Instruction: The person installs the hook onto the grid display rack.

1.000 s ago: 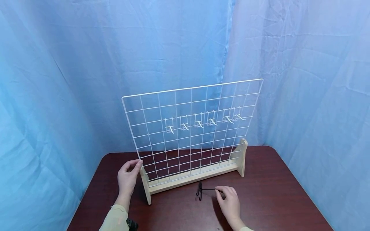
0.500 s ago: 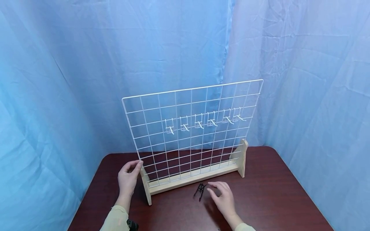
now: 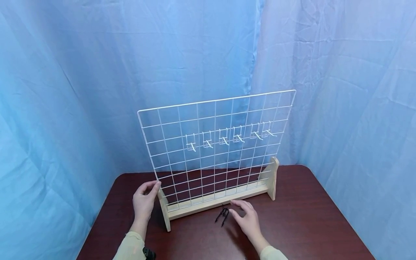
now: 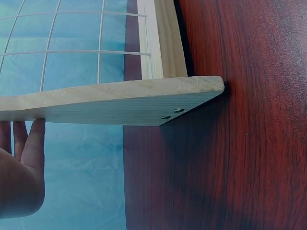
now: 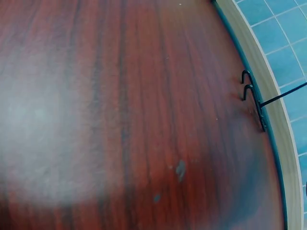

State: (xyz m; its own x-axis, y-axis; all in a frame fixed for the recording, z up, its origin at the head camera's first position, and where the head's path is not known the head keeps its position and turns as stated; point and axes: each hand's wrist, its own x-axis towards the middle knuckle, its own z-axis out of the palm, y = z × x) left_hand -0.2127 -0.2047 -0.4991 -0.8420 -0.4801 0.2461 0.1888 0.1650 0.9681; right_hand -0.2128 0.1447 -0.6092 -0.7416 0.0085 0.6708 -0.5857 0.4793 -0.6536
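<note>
A white wire grid rack (image 3: 214, 119) stands on a pale wooden base (image 3: 217, 205). My left hand (image 3: 143, 202) grips the top of its left wooden end piece (image 3: 165, 213); in the left wrist view its fingertips (image 4: 36, 127) touch the outer face. In front of the base, just above the table, a black metal display hook (image 3: 222, 215) is pinched at my right hand's fingertips, their exact hold partly unclear. In the right wrist view the hook (image 5: 259, 105) shows two curled prongs and a thin rod running out of frame. That view leaves out my right hand (image 3: 248, 220).
Several white hooks (image 3: 223, 139) hang in a row across the grid's upper middle. The dark red wooden table (image 3: 308, 216) carries the rack. Blue cloth (image 3: 130, 54) surrounds the table at the back and sides.
My right hand has moved left and slightly forward. The black hook has turned, so its rod no longer points right and its prongs now face the lower left. The left hand stays in place.
</note>
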